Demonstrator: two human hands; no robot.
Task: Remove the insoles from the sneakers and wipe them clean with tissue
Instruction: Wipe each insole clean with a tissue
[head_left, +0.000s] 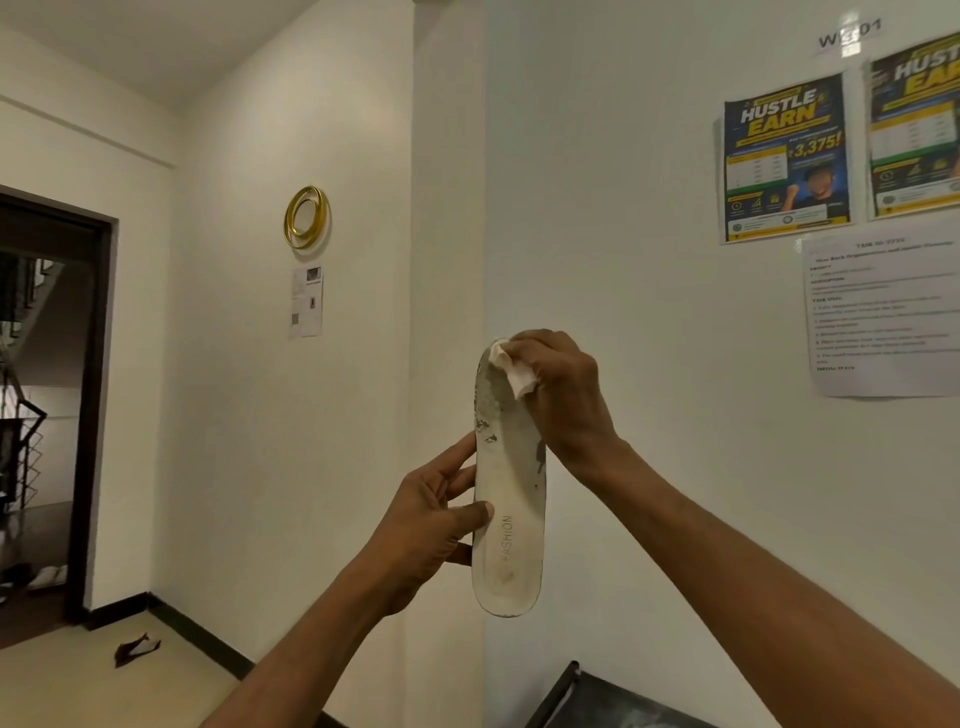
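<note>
A white insole (511, 499) with grey worn patches and the word FASHION on it stands upright in the air in front of the wall. My left hand (434, 519) grips its left edge near the heel, thumb on the front face. My right hand (563, 395) holds a wad of white tissue (514, 371) pressed against the toe end of the insole. No sneakers are in view.
A dark rack or table corner (582, 691) shows at the bottom right. Posters (787, 156) and paper sheets hang on the wall. A gold ring ornament (306, 217) hangs left of centre. A dark doorway (52, 405) opens at left, with a crumpled scrap (136, 647) on the floor.
</note>
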